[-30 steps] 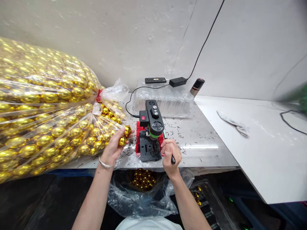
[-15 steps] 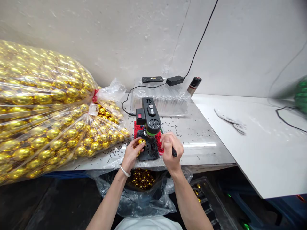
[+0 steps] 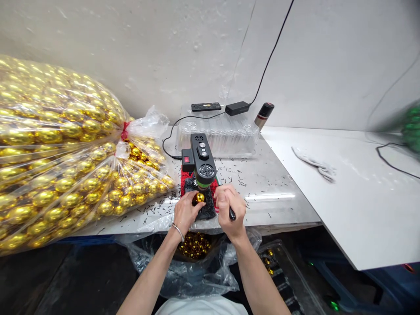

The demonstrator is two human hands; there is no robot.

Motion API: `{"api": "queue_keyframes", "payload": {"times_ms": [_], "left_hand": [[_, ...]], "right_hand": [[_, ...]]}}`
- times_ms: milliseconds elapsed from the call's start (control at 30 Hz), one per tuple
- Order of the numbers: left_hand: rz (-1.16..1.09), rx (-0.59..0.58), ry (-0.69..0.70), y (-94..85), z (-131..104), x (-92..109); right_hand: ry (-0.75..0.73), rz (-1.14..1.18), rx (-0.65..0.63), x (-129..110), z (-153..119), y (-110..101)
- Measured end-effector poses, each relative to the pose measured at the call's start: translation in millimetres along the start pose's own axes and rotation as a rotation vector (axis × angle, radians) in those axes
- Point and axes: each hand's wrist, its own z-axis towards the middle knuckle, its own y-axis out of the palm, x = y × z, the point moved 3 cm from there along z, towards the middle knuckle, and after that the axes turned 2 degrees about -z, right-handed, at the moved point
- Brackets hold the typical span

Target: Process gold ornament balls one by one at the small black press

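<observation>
Between thumb and fingers, my left hand (image 3: pixel 186 211) holds a shiny gold ball (image 3: pixel 199 198) just below the head of a small black bench machine (image 3: pixel 204 162). The ball is over the machine's dark base (image 3: pixel 207 211), which has black bits on it. My right hand (image 3: pixel 231 209) is wrapped round a lever handle (image 3: pixel 232 214) with a black end, at the machine's right side. A red mat (image 3: pixel 183 177) shows under the machine. Whether the ball touches the base I cannot tell.
A large clear bag of gold balls (image 3: pixel 65 166) fills the left side. Behind the machine stand a clear plastic box (image 3: pixel 218 139), a black adapter (image 3: pixel 238 108) and a spray can (image 3: pixel 264 115). A glove (image 3: pixel 315 163) lies right. Below the edge hangs an open plastic bag (image 3: pixel 193 273) with gold pieces.
My left hand has moved a little right, bringing the gold ball under the machine head. My right hand keeps its grip on the lever handle. The view has shifted slightly.
</observation>
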Motion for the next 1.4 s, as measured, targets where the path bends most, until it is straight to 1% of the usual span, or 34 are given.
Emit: {"api": "queue_keyframes", "payload": {"times_ms": [100, 200, 367, 533, 700, 800, 867, 933, 1033, 1100, 1167, 1233, 1267, 1300, 1333, 1367, 1400], "left_hand": [[0.069, -0.044, -0.019, 1.7, 1.5, 0.1], [0.093, -0.054, -0.023, 2.2, 2.3, -0.4], [0.081, -0.064, -0.020, 0.7, 2.0, 1.5], [0.063, -0.070, -0.018, 0.0, 2.9, 3.4], [0.042, -0.047, -0.012, 3.2, 1.9, -0.1], [0.020, -0.027, 0.000, 4.1, 0.6, -2.1], [0.009, -0.032, -0.004, 4.7, 0.6, -2.8], [0.003, -0.042, -0.010, 5.3, 1.9, -2.9], [-0.031, -0.043, -0.017, 4.0, 4.8, -1.7], [-0.085, -0.026, -0.025, -0.8, 3.2, -0.3], [-0.158, 0.011, -0.043, -9.3, -5.4, 0.0], [-0.270, 0.007, -0.067, -16.2, -23.3, -2.6], [-0.343, -0.040, -0.089, -16.3, -35.4, -5.6], [-0.429, -0.122, -0.126, -13.2, -49.1, -10.0], [-0.522, -0.230, -0.191, -6.6, -64.2, -16.1], [-0.619, -0.340, -0.288, 2.7, -80.0, -23.7], [-0.722, -0.424, -0.421, 13.8, -95.8, -32.7]], "right_hand": [[-0.017, 0.009, -0.015, 2.0, -4.9, 0.8], [-0.036, 0.010, -0.021, 6.8, -13.9, 3.1], [-0.106, 0.022, -0.014, 25.4, -35.3, 12.3], [-0.167, 0.033, 0.078, 40.7, -48.3, 21.6], [-0.114, 0.026, 0.137, 48.1, -56.0, 27.3], [-0.147, 0.006, 0.106, 51.0, -60.0, 29.9], [-0.192, -0.003, 0.071, 50.0, -59.5, 30.1], [-0.200, 0.004, 0.069, 45.7, -54.0, 27.0], [-0.151, 0.049, 0.081, 31.4, -35.3, 17.7], [-0.082, 0.062, 0.088, 19.7, -18.9, 10.5], [-0.012, 0.045, 0.069, 9.9, -4.4, 5.3], [0.006, 0.032, 0.060, 3.3, 4.1, 2.4], [0.005, 0.030, 0.056, 1.8, 5.6, 2.0], [0.000, 0.030, 0.055, 1.4, 5.3, 2.1], [-0.005, 0.031, 0.054, 1.9, 3.7, 2.7], [-0.008, 0.033, 0.055, 2.9, 1.1, 3.4], [-0.009, 0.034, 0.056, 4.1, -1.7, 4.3]]}}
